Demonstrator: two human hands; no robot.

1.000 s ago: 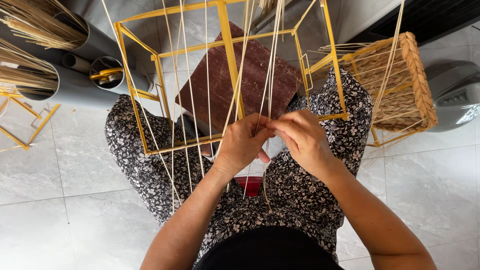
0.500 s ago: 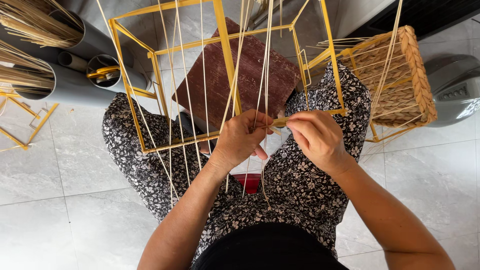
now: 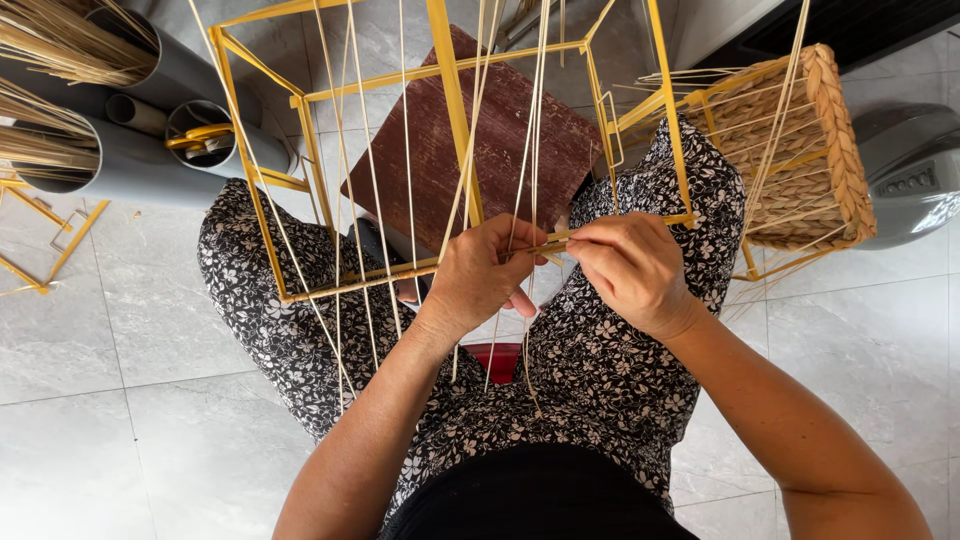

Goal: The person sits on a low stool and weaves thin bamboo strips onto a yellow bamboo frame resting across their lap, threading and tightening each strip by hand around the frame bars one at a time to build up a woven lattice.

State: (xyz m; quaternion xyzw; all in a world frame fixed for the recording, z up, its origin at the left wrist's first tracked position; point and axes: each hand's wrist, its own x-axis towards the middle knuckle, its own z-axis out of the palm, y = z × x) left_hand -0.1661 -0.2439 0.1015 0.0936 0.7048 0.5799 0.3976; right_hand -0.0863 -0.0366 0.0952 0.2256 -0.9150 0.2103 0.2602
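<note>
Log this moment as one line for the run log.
left hand: pinching straw strands at yellow wire frame | right hand: pinching strand at frame's lower bar | half-woven basket: right, untouched

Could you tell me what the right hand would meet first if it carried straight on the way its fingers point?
Most likely the left hand: the right hand points leftward along the yellow metal frame bar, fingertips nearly touching it.

Home-style craft workspace, set up on a floor. Pale marble-look floor tiles (image 3: 130, 330) are seen throughout. Bundles of dried straw (image 3: 60, 45) are stored in grey pipe sections (image 3: 150, 165). A half-woven basket (image 3: 800, 150) on a yellow wire frame (image 3: 450, 130) is placed beside a fan base (image 3: 915, 170).
</note>
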